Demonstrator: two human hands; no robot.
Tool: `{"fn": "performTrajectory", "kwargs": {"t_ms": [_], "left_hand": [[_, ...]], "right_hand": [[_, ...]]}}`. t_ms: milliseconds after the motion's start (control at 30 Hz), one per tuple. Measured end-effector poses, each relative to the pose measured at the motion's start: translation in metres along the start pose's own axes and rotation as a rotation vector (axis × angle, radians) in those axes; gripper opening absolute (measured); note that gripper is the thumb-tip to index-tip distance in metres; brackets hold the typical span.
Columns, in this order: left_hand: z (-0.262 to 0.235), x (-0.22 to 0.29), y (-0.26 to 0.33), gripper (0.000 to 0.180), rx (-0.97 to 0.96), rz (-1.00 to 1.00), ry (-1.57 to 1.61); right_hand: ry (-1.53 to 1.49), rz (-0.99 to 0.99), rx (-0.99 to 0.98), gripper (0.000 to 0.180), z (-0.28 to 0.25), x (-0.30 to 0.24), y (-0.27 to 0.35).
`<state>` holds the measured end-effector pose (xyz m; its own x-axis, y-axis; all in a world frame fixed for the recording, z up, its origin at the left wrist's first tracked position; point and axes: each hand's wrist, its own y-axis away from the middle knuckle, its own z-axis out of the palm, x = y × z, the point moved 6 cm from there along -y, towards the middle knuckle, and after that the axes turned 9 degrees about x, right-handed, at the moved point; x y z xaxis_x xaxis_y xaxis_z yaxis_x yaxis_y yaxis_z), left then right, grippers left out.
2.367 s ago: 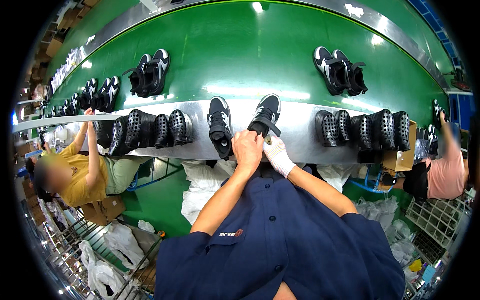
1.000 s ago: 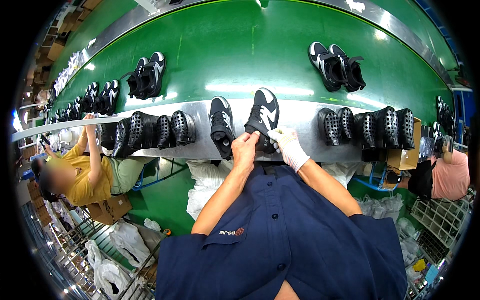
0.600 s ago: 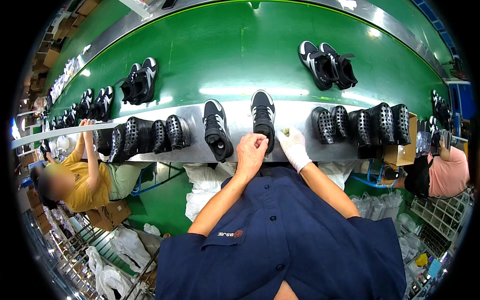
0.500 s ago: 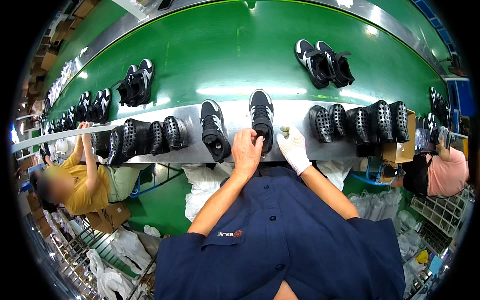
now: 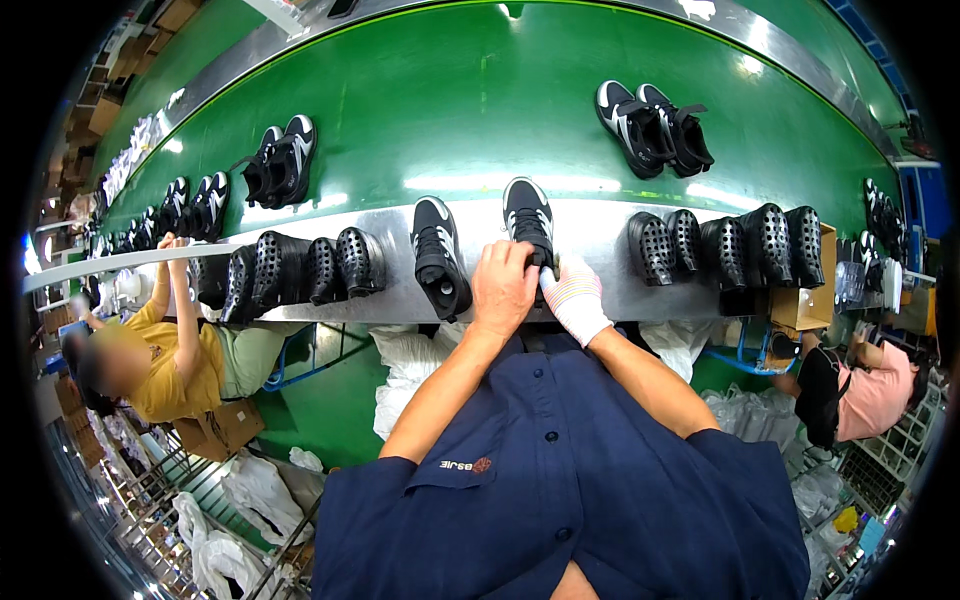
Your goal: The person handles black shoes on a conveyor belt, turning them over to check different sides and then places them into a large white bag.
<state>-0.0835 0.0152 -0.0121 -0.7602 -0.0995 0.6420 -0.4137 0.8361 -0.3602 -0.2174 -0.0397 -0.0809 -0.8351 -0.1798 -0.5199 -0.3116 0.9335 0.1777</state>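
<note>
A black sneaker with silver-white trim (image 5: 527, 208) stands on the steel edge of the bench in front of me, toe pointing away. My bare left hand (image 5: 503, 288) covers its rear left part, fingers curled onto the collar and upper laces. On the other side, my right hand (image 5: 574, 300), in a white striped glove, holds the rear of the shoe near the heel. The heel and opening are mostly hidden by my hands. Just left of them stands a matching sneaker (image 5: 434, 240), untouched, its opening towards me.
Perforated black shoe forms stand in rows at left (image 5: 268, 270) and right (image 5: 768, 245). On the green surface beyond sit sneaker pairs at left (image 5: 293, 160) and right (image 5: 632, 130). A cardboard box (image 5: 805, 300) is at right. Co-workers sit on both sides.
My left hand has moved forward and higher over the sneaker. My right hand has come in from beside it to the shoe. The co-worker at right has shifted posture.
</note>
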Motion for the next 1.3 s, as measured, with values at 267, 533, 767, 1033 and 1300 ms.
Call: {"fn": "performTrajectory", "kwargs": {"t_ms": [267,533,767,1033,1300], "left_hand": [[-0.012,-0.006,-0.001,0.02,-0.006,-0.035,0.108],[-0.1,-0.036,0.056,0.035,-0.098,-0.05,-0.277],[-0.056,-0.05,0.054,0.048,-0.307,-0.065,-0.102],[-0.03,-0.052,0.035,0.036,-0.556,-0.106,-0.443],[-0.035,-0.053,-0.005,0.03,-0.511,0.087,-0.365]], "right_hand": [[0.05,-0.041,-0.033,0.032,-0.001,-0.006,-0.001],[0.154,-0.122,-0.164,0.03,-0.001,-0.039,-0.004],[0.199,-0.258,-0.17,0.025,0.014,-0.077,-0.004],[0.02,-0.19,-0.264,0.04,-0.001,-0.067,-0.005],[-0.214,-0.108,-0.103,0.039,-0.052,-0.05,-0.017]]}}
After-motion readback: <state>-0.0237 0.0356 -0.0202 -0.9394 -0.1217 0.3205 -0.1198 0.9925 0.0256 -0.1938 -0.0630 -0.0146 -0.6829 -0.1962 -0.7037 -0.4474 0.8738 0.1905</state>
